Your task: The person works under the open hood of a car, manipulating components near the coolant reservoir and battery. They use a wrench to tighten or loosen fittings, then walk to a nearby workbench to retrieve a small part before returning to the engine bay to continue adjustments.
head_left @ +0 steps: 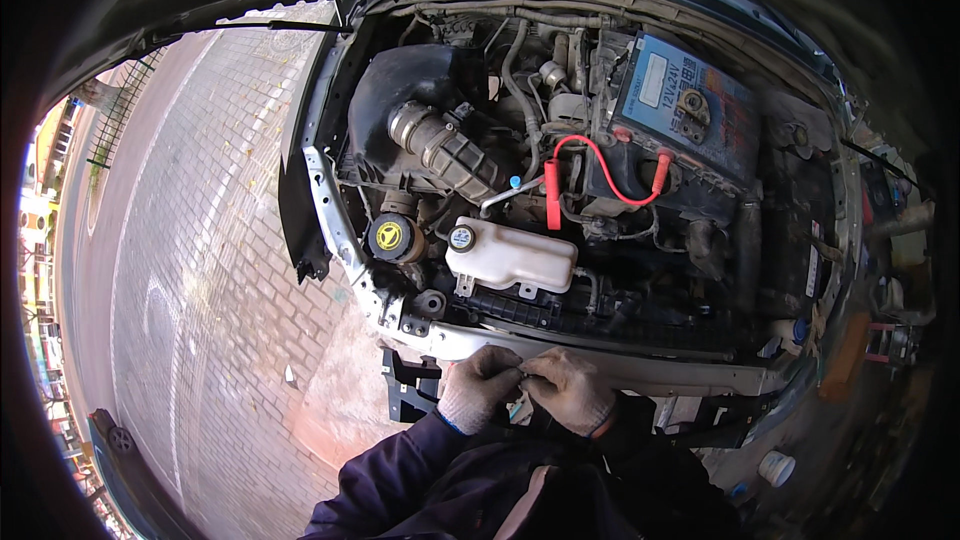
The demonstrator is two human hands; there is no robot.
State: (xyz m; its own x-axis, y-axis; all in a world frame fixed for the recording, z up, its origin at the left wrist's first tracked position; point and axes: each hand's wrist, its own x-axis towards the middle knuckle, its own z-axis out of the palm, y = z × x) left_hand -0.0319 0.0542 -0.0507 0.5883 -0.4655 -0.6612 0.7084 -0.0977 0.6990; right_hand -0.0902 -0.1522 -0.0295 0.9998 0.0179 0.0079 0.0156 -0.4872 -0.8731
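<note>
My left hand (478,390) and my right hand (572,390), both in greyish-white work gloves, meet in front of the car's front crossmember (660,374). Their fingertips are pinched together and touch each other. Whatever sits between them is too small to make out. Just beyond the hands, in the open engine bay, is a white plastic reservoir (515,258) with a dark cap. To its left I see a round black cap (391,237) with a yellow mark. A red clamp (552,195) stands behind the reservoir.
A blue box-shaped power unit (690,105) lies on the right of the engine bay, joined to the clamp by a red cable (600,152). A ribbed intake hose (455,155) runs at left. Black brackets (408,385) stick out near my left hand. Brick paving (220,240) lies left.
</note>
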